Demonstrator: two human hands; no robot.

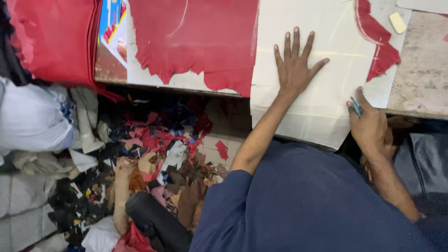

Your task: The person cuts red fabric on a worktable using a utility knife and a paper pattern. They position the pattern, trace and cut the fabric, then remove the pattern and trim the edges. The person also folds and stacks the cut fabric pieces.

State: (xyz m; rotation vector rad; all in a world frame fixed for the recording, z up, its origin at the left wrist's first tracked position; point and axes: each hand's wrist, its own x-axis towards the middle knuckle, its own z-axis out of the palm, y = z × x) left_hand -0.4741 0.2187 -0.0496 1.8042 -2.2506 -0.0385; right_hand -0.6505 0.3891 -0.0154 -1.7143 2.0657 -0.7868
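Our right hand (368,123) pinching a blue pen (356,107) at bench (422,79) edge.
Left hand (295,65) spread flat on white sheet (322,107); red leather (200,37) alongside, scraps (154,158) on floor.

The pale sheet (326,102) lies bare around the left hand (295,65), open towards its far edge. A red leather hide (200,42) bounds it on the left; a red strip (380,46) and a pale block (397,22) crowd the right, near the right hand (368,126).
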